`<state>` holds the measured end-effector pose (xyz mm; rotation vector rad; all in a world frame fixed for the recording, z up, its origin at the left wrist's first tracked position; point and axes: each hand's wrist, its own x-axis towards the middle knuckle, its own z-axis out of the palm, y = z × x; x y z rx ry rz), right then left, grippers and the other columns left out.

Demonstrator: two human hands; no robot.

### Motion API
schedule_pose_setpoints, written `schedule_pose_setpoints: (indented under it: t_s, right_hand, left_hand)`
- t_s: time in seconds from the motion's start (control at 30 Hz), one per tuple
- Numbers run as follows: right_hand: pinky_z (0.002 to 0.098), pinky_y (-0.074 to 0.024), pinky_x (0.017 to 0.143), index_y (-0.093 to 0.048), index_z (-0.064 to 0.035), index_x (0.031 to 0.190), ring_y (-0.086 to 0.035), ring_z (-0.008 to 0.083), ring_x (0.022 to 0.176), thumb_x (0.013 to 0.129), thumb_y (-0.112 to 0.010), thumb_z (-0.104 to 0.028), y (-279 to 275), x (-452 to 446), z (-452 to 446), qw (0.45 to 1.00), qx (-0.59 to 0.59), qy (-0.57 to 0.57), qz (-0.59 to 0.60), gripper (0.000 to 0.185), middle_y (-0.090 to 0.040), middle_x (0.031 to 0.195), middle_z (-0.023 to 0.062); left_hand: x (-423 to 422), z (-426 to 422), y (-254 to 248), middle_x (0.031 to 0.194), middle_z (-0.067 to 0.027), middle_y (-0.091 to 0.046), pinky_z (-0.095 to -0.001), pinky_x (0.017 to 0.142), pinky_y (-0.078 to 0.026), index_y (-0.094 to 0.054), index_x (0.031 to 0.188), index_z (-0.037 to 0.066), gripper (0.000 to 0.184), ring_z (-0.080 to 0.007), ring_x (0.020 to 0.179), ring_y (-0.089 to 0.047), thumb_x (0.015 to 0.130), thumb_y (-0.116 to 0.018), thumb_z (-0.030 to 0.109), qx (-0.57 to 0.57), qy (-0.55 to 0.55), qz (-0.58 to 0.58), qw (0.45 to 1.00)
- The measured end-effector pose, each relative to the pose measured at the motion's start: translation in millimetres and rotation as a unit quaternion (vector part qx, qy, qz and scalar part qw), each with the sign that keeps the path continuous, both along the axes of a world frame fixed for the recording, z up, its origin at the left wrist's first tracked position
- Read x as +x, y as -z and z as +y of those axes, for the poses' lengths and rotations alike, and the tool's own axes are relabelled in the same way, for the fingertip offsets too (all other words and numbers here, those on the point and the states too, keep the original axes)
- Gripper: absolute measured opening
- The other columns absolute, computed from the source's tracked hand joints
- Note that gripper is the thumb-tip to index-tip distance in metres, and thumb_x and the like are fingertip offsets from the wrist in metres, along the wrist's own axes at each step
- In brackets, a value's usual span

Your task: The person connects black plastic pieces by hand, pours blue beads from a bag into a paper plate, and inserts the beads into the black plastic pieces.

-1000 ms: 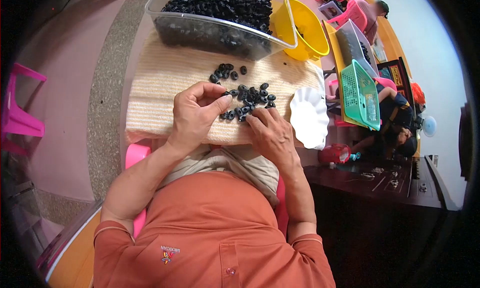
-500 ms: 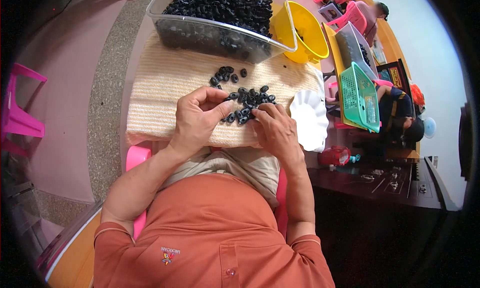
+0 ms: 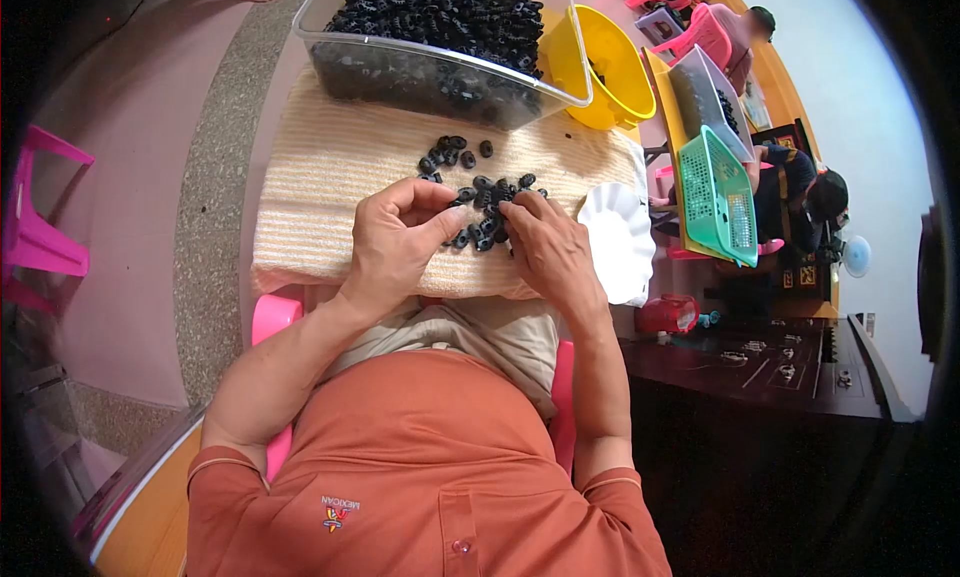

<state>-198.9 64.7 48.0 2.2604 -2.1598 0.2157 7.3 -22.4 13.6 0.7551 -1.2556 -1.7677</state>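
Observation:
Small black ring-like plastic parts lie in a loose pile on a striped cream towel, with a few more parts just beyond. At the pile's left edge, my left hand has thumb and forefinger brought together around a small dark part, mostly hidden by the fingertips. My right hand rests at the pile's right side, fingers bent down and pressed together among the parts. Whatever those fingertips grip is hidden. A white fluted dish sits right of my right hand.
A clear plastic bin full of black parts stands at the far side, beside a yellow bucket. Further right are a green basket and another clear bin. Two people sit at the right; pink stools stand around.
My right hand has shifted slightly left and up, its fingers drawn closer together over the pile. My left hand stays nearly in place. A seated person at the right has moved.

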Motion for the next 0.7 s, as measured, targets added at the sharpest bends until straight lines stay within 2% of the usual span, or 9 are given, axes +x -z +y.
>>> schedule_pose_setpoints:
  t_s: [0.17, 0.27, 0.37, 0.47, 0.57, 0.7]
  right_hand:
    - [0.0436, -0.0564, 0.086, -0.071, -0.0091, 0.115, -0.067, 0.0303, 0.100, 0.094, -0.069, -0.020, -3, 2, -7, 0.999, 0.023, 0.020, -0.012, 0.024, -0.066, 0.110, 0.0098]
    - [0.0437, -0.0541, 0.085, -0.074, -0.0048, 0.114, -0.068, 0.0321, 0.097, 0.093, -0.071, -0.018, -9, 6, -11, 0.999, 0.035, 0.025, -0.019, 0.025, -0.068, 0.102, 0.0116]
    - [0.0435, -0.0537, 0.085, -0.075, -0.0050, 0.113, -0.068, 0.0320, 0.097, 0.093, -0.071, -0.019, -9, 5, -14, 0.999, 0.041, 0.023, -0.024, 0.025, -0.068, 0.100, 0.0117]
    - [0.0432, -0.0534, 0.085, -0.075, -0.0052, 0.114, -0.068, 0.0321, 0.096, 0.092, -0.073, -0.021, -6, 6, -16, 0.999, 0.037, 0.020, -0.018, 0.027, -0.068, 0.099, 0.0112]
    - [0.0450, -0.0541, 0.080, -0.070, -0.0078, 0.102, -0.067, 0.0304, 0.097, 0.092, -0.073, -0.026, -5, 7, -17, 0.999, 0.028, 0.012, -0.023, 0.021, -0.064, 0.099, 0.0107]
    - [0.0435, -0.0539, 0.080, -0.071, -0.0076, 0.104, -0.068, 0.0299, 0.096, 0.091, -0.074, -0.026, -1, 8, -19, 0.999, 0.029, 0.019, -0.016, 0.023, -0.065, 0.098, 0.0103]
  left_hand:
    - [0, 1, 0, 0.090, -0.0075, -0.075, -0.0246, 0.074, -0.059, -0.069, 0.108, -0.004, 0.016, -0.0105, 0.081, -0.070, 0.093, -0.076, -0.001, -0.003, 0.002, -0.002, 1.000]
    - [-1, 0, 3, 0.090, -0.0074, -0.075, -0.0248, 0.074, -0.059, -0.069, 0.107, -0.004, 0.015, -0.0106, 0.080, -0.070, 0.093, -0.076, -0.001, -0.005, 0.004, -0.006, 1.000]
    - [-2, 2, 3, 0.090, -0.0055, -0.075, -0.0236, 0.072, -0.057, -0.072, 0.105, -0.003, 0.017, -0.0075, 0.081, -0.068, 0.092, -0.080, 0.006, 0.004, 0.000, 0.008, 1.000]
    - [-1, 1, 3, 0.090, -0.0058, -0.075, -0.0238, 0.072, -0.057, -0.072, 0.106, -0.003, 0.018, -0.0079, 0.081, -0.069, 0.092, -0.080, 0.005, 0.002, 0.003, 0.000, 1.000]
    - [-1, 1, 2, 0.090, -0.0075, -0.075, -0.0248, 0.074, -0.059, -0.069, 0.107, -0.004, 0.015, -0.0107, 0.081, -0.070, 0.093, -0.076, -0.002, 0.014, 0.005, 0.007, 1.000]
    - [-1, 1, 2, 0.090, -0.0076, -0.074, -0.0249, 0.074, -0.059, -0.069, 0.107, -0.004, 0.016, -0.0106, 0.081, -0.070, 0.093, -0.076, -0.002, 0.015, 0.011, 0.005, 1.000]
